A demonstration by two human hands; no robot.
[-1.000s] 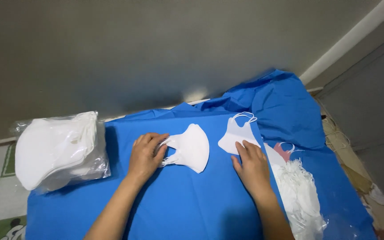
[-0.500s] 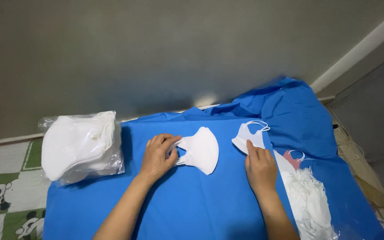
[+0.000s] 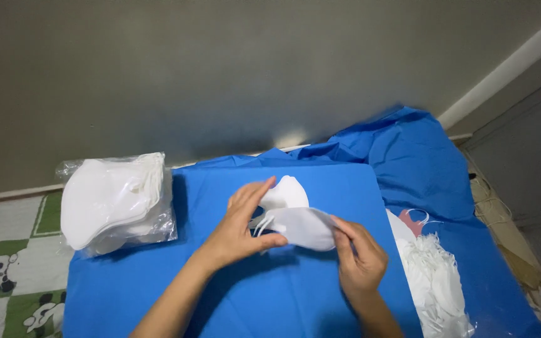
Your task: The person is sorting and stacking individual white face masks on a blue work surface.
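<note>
Hands meet over the blue cloth (image 3: 283, 300): I see my left hand (image 3: 240, 228) and right hand (image 3: 359, 260) pinching two soft white fabric masks (image 3: 295, 219) together. A clear bag of white masks (image 3: 114, 203) sits left, a loose mask pile (image 3: 433, 281) right.

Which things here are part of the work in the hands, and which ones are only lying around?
In the work:
- left hand and right hand, together holding white masks above the blue cloth
- bagged mask stack
- loose mask pile

Lying about:
- panda-print mat
- grey wall
</note>
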